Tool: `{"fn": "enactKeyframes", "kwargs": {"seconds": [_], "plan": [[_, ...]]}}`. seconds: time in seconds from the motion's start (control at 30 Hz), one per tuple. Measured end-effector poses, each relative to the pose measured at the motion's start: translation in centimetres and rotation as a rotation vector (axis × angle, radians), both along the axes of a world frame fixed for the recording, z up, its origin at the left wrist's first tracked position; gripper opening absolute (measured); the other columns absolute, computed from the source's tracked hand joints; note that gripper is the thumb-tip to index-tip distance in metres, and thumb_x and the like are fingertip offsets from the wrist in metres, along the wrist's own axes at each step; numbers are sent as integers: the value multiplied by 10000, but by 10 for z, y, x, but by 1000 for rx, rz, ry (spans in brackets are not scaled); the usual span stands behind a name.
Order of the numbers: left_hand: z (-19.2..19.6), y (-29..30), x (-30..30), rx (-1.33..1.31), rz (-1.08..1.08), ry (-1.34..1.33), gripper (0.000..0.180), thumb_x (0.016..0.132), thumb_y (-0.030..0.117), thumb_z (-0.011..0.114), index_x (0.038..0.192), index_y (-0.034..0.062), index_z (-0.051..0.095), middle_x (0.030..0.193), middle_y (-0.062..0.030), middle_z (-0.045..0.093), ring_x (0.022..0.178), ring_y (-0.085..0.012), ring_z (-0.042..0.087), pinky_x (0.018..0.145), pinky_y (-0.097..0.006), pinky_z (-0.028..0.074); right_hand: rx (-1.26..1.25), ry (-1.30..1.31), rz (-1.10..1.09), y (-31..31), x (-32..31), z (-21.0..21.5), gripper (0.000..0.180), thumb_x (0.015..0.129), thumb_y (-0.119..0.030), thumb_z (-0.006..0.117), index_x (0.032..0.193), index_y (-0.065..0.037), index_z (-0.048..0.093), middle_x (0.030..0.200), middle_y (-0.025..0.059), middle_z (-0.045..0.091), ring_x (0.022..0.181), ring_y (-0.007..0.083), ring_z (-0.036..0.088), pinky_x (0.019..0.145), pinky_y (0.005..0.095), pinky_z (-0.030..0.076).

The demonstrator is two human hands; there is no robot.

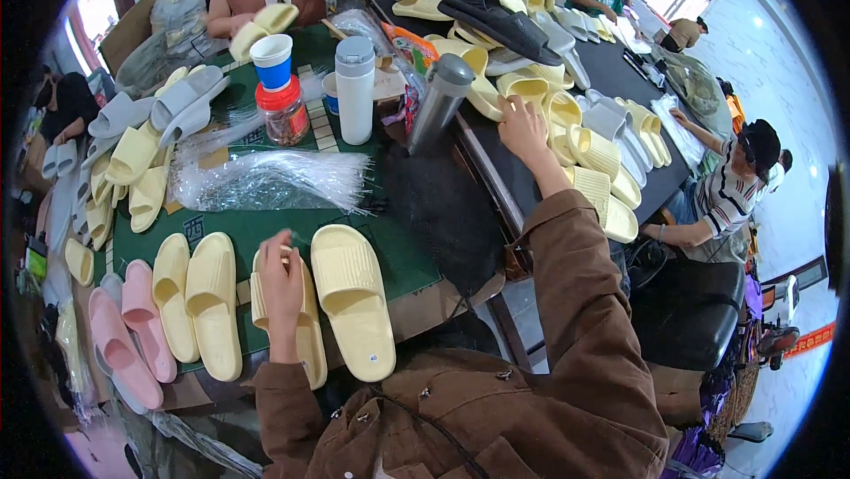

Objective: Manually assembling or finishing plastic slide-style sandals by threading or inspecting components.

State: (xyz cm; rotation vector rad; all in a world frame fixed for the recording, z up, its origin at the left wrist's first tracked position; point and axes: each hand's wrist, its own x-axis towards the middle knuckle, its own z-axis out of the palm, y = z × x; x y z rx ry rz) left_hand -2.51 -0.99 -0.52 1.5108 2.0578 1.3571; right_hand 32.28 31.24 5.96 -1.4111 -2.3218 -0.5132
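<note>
On the near edge of the green table, my left hand [282, 289] is above a pale yellow slipper [312, 342]. Its fingers are curled together, with a small blurred, clear bit at the tips that I cannot make out. To its right lies another yellow slipper [365, 337], a small round sticker on its heel. My right arm stretches to the dark conveyor-like table, where my right hand [524, 129] grips the end of a yellow slipper [481, 85] at the pile's edge. A pair of yellow slippers [212, 328] and pink slippers [119, 346] stand at the left.
A bundle of clear plastic ties [274, 180] lies mid-table. Behind it stand a red-lidded jar [283, 120] topped by a paper cup [272, 63], a white bottle [354, 94] and a steel tumbler [440, 103]. Co-workers sit across and right; one handles yellow slippers [263, 29].
</note>
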Motion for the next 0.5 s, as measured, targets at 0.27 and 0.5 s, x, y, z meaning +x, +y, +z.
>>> {"fn": "enactKeyframes", "kwargs": {"seconds": [0.27, 0.5], "plan": [[57, -53, 24, 137, 172, 299, 389, 842, -6, 557, 1227, 49, 537, 1210, -156, 502, 993, -301, 554, 829, -370, 478, -229, -125, -20, -2, -21, 5, 391, 744, -34, 526, 1131, -34, 585, 1123, 192, 588, 1046, 383, 553, 864, 465, 485], [35, -127, 82, -141, 308, 103, 409, 782, 140, 661, 1157, 36, 534, 1172, -215, 494, 1092, -400, 482, 914, -448, 414, -175, -166, 46, 8, 5, 4, 496, 786, -9, 468, 1282, -13, 489, 1185, 241, 535, 1104, 404, 501, 920, 478, 425]]}}
